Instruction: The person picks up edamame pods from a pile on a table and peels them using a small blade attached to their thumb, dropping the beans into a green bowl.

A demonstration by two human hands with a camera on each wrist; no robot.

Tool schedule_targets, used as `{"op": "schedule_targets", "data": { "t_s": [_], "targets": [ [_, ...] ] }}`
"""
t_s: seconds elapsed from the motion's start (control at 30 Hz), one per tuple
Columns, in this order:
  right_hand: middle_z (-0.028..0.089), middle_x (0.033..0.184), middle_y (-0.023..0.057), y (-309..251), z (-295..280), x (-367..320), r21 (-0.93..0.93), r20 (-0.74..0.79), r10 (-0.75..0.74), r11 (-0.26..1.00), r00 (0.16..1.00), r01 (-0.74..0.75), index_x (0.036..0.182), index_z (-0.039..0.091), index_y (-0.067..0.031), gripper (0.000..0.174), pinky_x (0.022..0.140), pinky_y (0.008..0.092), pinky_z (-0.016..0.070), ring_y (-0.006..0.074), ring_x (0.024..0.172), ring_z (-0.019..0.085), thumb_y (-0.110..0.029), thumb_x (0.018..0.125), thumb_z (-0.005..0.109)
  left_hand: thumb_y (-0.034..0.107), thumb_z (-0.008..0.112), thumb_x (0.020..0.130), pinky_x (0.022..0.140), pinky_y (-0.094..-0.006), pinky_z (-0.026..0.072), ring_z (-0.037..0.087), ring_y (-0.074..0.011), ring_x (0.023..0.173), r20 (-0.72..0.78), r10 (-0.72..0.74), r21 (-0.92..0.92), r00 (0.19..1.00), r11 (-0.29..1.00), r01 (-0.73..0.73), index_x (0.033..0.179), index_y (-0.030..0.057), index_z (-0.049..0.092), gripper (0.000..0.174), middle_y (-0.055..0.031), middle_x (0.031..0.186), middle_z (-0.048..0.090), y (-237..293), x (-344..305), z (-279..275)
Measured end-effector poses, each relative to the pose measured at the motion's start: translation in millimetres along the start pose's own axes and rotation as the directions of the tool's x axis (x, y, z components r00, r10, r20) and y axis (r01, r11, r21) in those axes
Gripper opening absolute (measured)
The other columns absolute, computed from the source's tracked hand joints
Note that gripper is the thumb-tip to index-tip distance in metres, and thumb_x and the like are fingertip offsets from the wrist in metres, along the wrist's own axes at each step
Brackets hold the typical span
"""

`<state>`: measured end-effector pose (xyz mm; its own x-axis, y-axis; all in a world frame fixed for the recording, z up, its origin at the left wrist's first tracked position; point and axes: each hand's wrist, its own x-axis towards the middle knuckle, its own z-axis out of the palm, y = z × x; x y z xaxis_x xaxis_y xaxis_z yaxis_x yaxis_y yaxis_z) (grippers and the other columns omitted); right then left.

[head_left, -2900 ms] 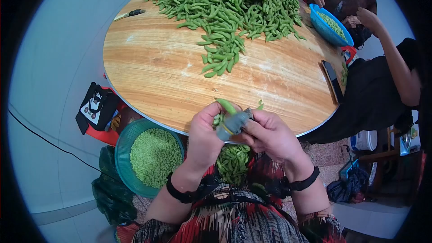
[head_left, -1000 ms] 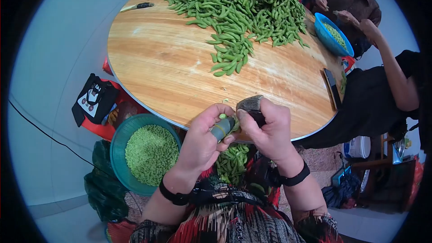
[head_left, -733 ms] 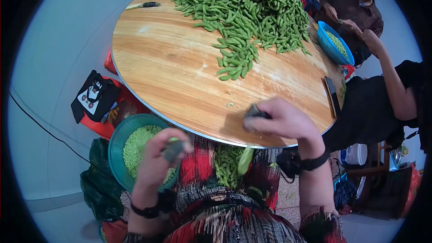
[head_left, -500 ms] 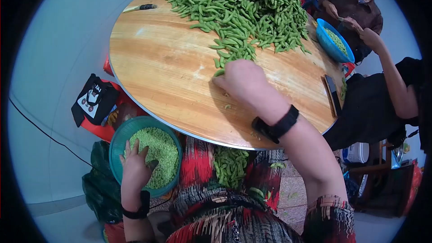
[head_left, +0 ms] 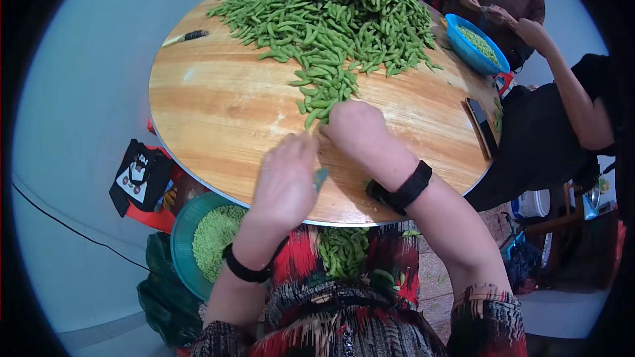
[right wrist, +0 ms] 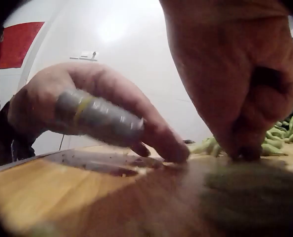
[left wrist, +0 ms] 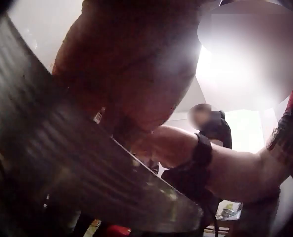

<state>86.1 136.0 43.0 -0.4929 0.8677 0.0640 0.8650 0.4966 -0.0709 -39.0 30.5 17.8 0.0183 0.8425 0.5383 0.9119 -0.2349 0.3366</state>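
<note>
Because the round table (head_left: 218, 99) is the largest thing here, places are told from it. The heap of green pods (head_left: 357, 13) lies on its far half, its tail of loose pods (head_left: 324, 86) running toward the near edge. Beyond the near edge, on the left, the teal basket (head_left: 181, 244) holds shelled beans (head_left: 215, 235); the blue bowl (head_left: 464, 49) sits by the far right edge. More pods (head_left: 344, 251) rest on the lap, below the near edge.

On the table, at the tail's near end, the right hand (head_left: 360, 129) is bent down with fingers curled; whether it grips a pod cannot be told. The left hand (head_left: 286, 182) is beside it, palm down, fingers mostly straight, fingertips touching the wood, apparently holding nothing. A grey sleeve (head_left: 320, 178) covers its thumb.

To gather pods well here, low fingertips and a small batch taken from the tail's end would probably leave the heap steady; the sleeved thumb is best kept clear of the other fingers.

Half a second ago the left hand was spread over the teal basket; now it is on the table, while the right hand remains at the tail's end.
</note>
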Motion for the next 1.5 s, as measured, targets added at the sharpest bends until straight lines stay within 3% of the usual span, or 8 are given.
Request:
{"op": "schedule_targets", "data": {
  "t_s": [0.13,0.27,0.33,0.43,1.23,1.3,1.43,1.5],
  "targets": [
    [0.063,0.074,0.0203,20,8,-10,0.009,-0.011,-0.033,0.999,0.999,0.033,0.073,0.064,0.0005,0.024,0.063,0.0416,0.0509,0.0332,0.068,0.063,-0.023,0.075,0.061,0.011,0.064,0.079,0.084,-0.0364,0.0470,0.058,-0.0304,0.095,0.300,0.104,-0.157,0.948,0.986,-0.059,0.109,-0.0021,0.058,0.033,-0.0168,0.103,0.058,16,-3,-1],
    [0.056,0.055,0.0108,49,-14,-47,0.506,-0.024,-0.077,0.859,0.997,0.078,0.071,0.058,0.0005,0.017,0.046,0.0311,0.0442,0.0167,0.048,0.054,-0.013,0.081,0.054,0.015,0.056,0.089,0.067,-0.0226,0.0449,0.052,-0.0110,0.075,0.537,-0.251,-0.777,0.806,0.224,0.588,0.115,-0.0019,0.055,0.031,-0.0034,0.088,0.056,22,-9,10],
    [0.052,0.054,0.0020,49,-28,-70,0.842,0.534,-0.233,0.053,0.813,-0.538,0.077,0.060,-0.0026,0.018,0.038,0.0230,0.0343,0.0088,0.040,0.043,-0.018,0.085,0.055,0.016,0.054,0.092,0.062,-0.0179,0.0420,0.048,-0.0053,0.069,0.625,-0.181,-0.776,0.759,-0.255,0.577,0.117,-0.0019,0.054,0.031,0.0002,0.083,0.055,27,-10,11],
    [0.045,0.058,-0.0045,52,-19,-94,0.758,0.528,-0.418,-0.162,0.739,-0.632,0.082,0.052,-0.0064,0.018,0.039,0.0178,0.0241,0.0029,0.043,0.033,-0.020,0.092,0.049,0.016,0.055,0.091,0.059,-0.0164,0.0407,0.048,-0.0030,0.064,0.653,-0.053,-0.638,0.756,-0.576,0.511,0.112,-0.0016,0.056,0.027,0.0007,0.079,0.057,39,-10,15],
    [0.048,0.065,-0.0039,40,-7,-149,0.581,0.421,-0.343,-0.609,0.840,-0.540,0.093,0.054,-0.0061,0.017,0.040,0.0162,0.0246,0.0012,0.046,0.032,-0.019,0.096,0.044,0.011,0.061,0.086,0.059,-0.0204,0.0449,0.056,-0.0097,0.065,0.565,-0.221,-0.821,0.795,-0.250,0.514,0.096,-0.0010,0.059,0.016,-0.0048,0.082,0.060,78,-22,15],
    [0.049,0.062,-0.0041,39,-2,-144,0.984,0.177,0.006,0.026,0.984,-0.177,0.089,0.056,-0.0049,0.017,0.042,0.0170,0.0288,0.0028,0.047,0.039,-0.018,0.095,0.048,0.007,0.060,0.085,0.062,-0.0205,0.0466,0.057,-0.0097,0.067,0.523,-0.298,-0.847,0.798,-0.080,0.525,0.104,-0.0021,0.057,0.021,-0.0047,0.084,0.059,91,-18,6],
    [0.054,0.060,0.0016,40,5,-137,0.891,0.380,-0.051,-0.247,0.924,-0.380,0.085,0.058,-0.0021,0.016,0.044,0.0215,0.0366,0.0094,0.049,0.050,-0.015,0.091,0.052,-0.006,0.056,0.083,0.067,-0.0214,0.0488,0.058,-0.0085,0.070,0.267,-0.348,-0.849,0.898,0.356,0.391,0.126,-0.0035,0.045,0.044,-0.0053,0.085,0.060,88,-30,13],
    [0.056,0.062,0.0094,37,6,-133,0.815,-0.281,0.120,0.554,0.952,0.171,0.084,0.057,0.0002,0.015,0.047,0.0281,0.0423,0.0199,0.052,0.056,-0.014,0.088,0.055,-0.007,0.055,0.083,0.066,-0.0211,0.0491,0.058,-0.0082,0.069,0.236,-0.311,-0.716,0.921,0.585,0.381,0.131,-0.0028,0.039,0.051,-0.0058,0.085,0.060,81,-30,11]
  ]
}}
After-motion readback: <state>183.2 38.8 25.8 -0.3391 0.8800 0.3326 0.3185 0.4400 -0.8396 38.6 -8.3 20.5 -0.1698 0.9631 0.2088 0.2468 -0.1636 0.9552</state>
